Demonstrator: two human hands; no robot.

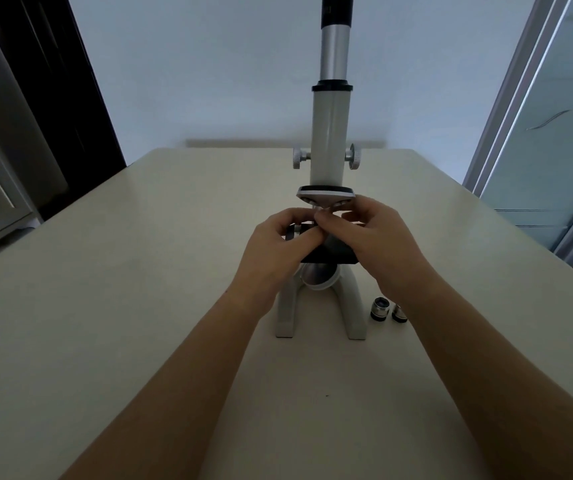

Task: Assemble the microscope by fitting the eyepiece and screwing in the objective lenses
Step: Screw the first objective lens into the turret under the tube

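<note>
left hand [278, 244] and right hand [378, 237], fingers curled, pinch a small silvery lens [321, 212] under the round metal nosepiece [324, 195] of the microscope [330, 133]. a black eyepiece [336, 12] caps its smooth tube. two stubby chrome lenses [380, 309] stand on the matte cream table [139, 306].

We see the microscope [330, 133] coated in smooth off-white paint with a soft sheen, on its tube and its base [285, 313] alike. Its eyepiece [337, 10] looks like matt black plastic, and the draw tube [335, 51] beneath is brushed silver metal. The focus knobs [297, 158] are knurled bright metal, the nosepiece [326, 195] polished metal, the stage [330, 257] matt black, the mirror [318, 274] glossy. Right of the microscope's base, the loose objective lenses [380, 309] gleam as polished metal with black bands. The left hand [278, 237] grips a held lens [295, 233] of similar finish. The table [105, 306] is smooth, matt cream.
</note>
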